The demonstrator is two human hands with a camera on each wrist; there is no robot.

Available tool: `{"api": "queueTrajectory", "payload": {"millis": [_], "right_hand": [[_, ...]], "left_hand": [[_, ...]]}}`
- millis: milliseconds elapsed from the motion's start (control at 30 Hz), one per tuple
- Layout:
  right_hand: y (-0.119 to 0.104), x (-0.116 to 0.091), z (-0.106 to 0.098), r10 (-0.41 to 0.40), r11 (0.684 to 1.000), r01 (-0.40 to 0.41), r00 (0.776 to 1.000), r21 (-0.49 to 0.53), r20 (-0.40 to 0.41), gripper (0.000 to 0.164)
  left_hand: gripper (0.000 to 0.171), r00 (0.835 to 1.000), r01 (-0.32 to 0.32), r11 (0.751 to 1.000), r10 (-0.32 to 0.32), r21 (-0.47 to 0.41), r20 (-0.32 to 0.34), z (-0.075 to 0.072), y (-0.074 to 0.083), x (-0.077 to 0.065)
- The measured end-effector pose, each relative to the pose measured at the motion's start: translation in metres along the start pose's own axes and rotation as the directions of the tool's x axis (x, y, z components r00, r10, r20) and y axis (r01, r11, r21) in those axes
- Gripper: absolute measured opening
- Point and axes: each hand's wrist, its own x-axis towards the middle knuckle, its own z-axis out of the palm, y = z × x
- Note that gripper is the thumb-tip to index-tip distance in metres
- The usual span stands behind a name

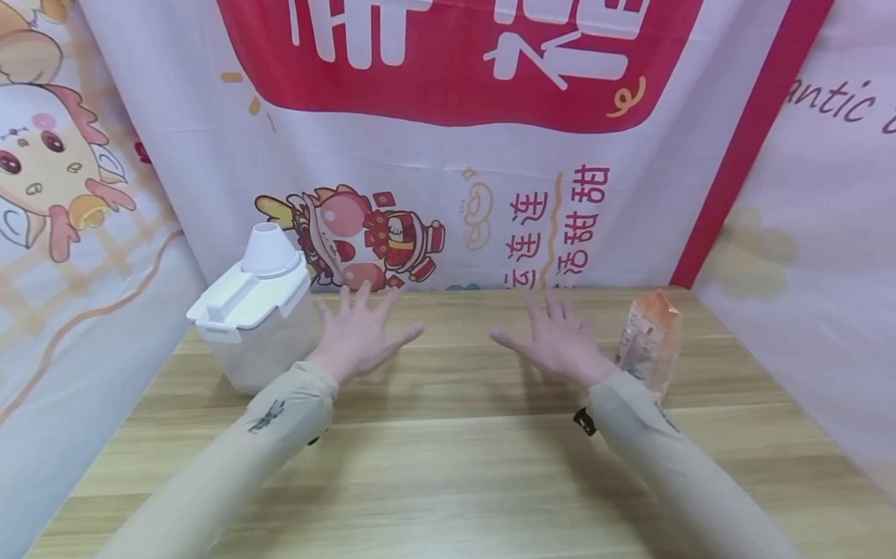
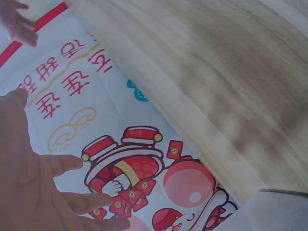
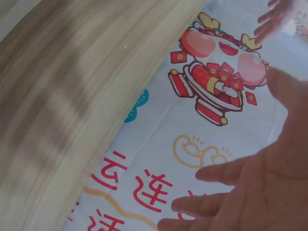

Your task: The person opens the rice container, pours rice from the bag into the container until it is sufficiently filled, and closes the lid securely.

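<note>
Both hands hover over the wooden table with fingers spread and palms facing forward and down, holding nothing. My left hand (image 1: 358, 335) is beside a translucent bin (image 1: 267, 350) that has a white lid (image 1: 249, 290) and a white cone-shaped cup (image 1: 269, 252) on top. My right hand (image 1: 556, 339) is just left of an upright clear and orange packet (image 1: 649, 341), whose lower part the right sleeve partly covers. In the left wrist view the left palm (image 2: 29, 178) shows bare, and in the right wrist view the right palm (image 3: 269, 178) does too.
The wooden table (image 1: 457, 479) runs back to a printed cloth (image 1: 428, 172) hanging behind it. Printed cloth walls also close off the left side (image 1: 81, 304) and the right side (image 1: 832, 296). A small black piece (image 1: 585, 422) shows by the right sleeve.
</note>
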Motion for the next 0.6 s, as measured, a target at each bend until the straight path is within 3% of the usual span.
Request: {"api": "queueTrajectory", "payload": {"millis": [267, 433, 600], "right_hand": [[-0.013, 0.000, -0.005, -0.049, 0.981, 0.056, 0.998, 0.185, -0.039, 0.113], [-0.031, 0.002, -0.005, -0.089, 0.940, 0.110, 0.993, 0.323, -0.081, 0.104], [-0.052, 0.005, 0.000, -0.111, 0.885, 0.159, 0.985, 0.437, -0.133, 0.095]], "left_hand": [[0.095, 0.997, 0.002, 0.980, -0.016, -0.198, -0.071, -0.022, -0.007, -0.003], [0.093, 0.993, -0.001, 0.967, -0.028, -0.253, -0.112, -0.032, -0.012, -0.007], [0.090, 0.993, 0.007, 0.944, -0.047, -0.329, -0.112, -0.038, -0.014, -0.013]]}}
